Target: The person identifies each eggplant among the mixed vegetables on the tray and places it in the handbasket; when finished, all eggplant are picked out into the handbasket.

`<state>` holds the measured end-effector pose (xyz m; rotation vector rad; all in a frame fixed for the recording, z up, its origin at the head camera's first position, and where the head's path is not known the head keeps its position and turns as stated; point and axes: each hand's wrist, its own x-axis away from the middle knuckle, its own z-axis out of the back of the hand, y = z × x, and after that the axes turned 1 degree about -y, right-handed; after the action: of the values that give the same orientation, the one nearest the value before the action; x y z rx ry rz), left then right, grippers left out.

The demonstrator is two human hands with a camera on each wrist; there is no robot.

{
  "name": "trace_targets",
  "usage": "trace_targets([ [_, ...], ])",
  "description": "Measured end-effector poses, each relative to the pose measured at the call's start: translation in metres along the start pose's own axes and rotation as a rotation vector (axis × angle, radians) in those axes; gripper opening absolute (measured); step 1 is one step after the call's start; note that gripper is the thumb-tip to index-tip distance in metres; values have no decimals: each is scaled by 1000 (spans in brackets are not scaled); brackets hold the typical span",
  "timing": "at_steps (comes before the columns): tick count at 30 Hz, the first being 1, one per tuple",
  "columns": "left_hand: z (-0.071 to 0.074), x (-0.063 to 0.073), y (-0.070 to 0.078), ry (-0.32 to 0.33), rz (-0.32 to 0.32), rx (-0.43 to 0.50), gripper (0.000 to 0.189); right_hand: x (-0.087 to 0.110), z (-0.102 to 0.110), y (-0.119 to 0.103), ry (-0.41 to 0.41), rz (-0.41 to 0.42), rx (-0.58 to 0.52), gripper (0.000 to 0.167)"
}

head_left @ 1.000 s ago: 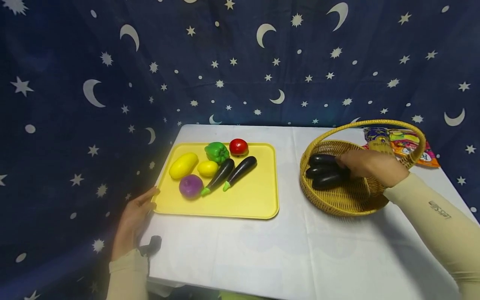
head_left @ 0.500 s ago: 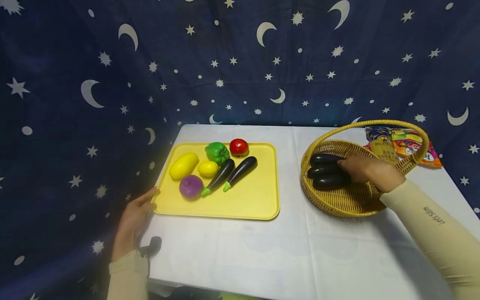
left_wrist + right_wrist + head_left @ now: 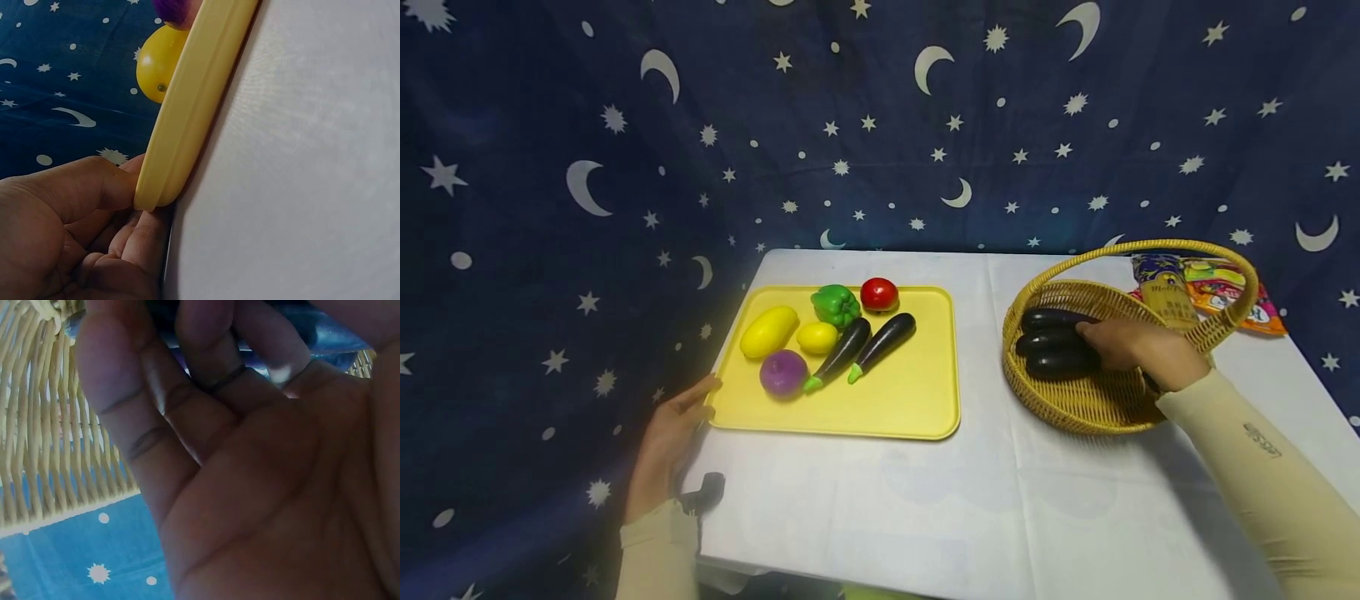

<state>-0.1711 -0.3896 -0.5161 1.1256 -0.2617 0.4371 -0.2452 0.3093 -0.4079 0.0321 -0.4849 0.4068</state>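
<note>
My left hand (image 3: 666, 437) pinches the left edge of a yellow tray (image 3: 917, 408); in the left wrist view the thumb lies at the rim of the tray (image 3: 178, 125) and other fingers are beneath. On the tray lie a mango (image 3: 769, 332), a lemon (image 3: 817, 337), a green bell pepper (image 3: 836, 305), a tomato (image 3: 879, 294), a purple onion (image 3: 783, 373) and two eggplants (image 3: 883, 346). My right hand (image 3: 1138, 346) reaches inside a wicker basket (image 3: 1090, 421), fingers curled at the stem ends of several dark eggplants (image 3: 1056, 342). These stem ends are hidden by the hand.
The basket's tall handle (image 3: 1180, 244) arches over the right wrist. Behind the basket lie a gold-and-blue packet (image 3: 1165, 287) and a colourful snack bag (image 3: 1232, 296). A white cloth (image 3: 865, 500) covers the table, with a starry curtain (image 3: 880, 125) along its back and left.
The right hand has shifted slightly right and nearer inside the basket, and its forearm has swung a little left. The left hand and tray stay in place.
</note>
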Motion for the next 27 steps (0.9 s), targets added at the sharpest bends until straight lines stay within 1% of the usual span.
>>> trace_targets([
  [2,-1,0,1,-6,2,-2,57,1,-1,1,-12,-11,-17,60],
  [4,-1,1,1,-8,-5,0,57,1,-2,2,-14,-12,-34,63],
  [6,-2,2,2,-11,0,2,57,0,-4,5,-8,-28,-48,64],
  [9,-3,3,3,-9,17,14,57,0,-8,9,19,-17,-59,64],
  [13,-3,1,3,-6,34,21,57,5,-9,8,39,-3,-69,71],
  [15,-3,0,2,-5,29,14,58,7,-9,6,36,-8,-75,77],
  [17,-3,0,3,1,41,8,58,8,-9,6,43,-3,-75,78],
  [20,-2,1,3,1,37,7,58,10,-9,5,59,13,-83,74],
  [24,-1,3,3,-7,10,15,58,14,-6,4,93,47,-95,59],
  [27,-1,4,3,-8,-9,8,58,14,-4,1,151,93,-106,33],
])
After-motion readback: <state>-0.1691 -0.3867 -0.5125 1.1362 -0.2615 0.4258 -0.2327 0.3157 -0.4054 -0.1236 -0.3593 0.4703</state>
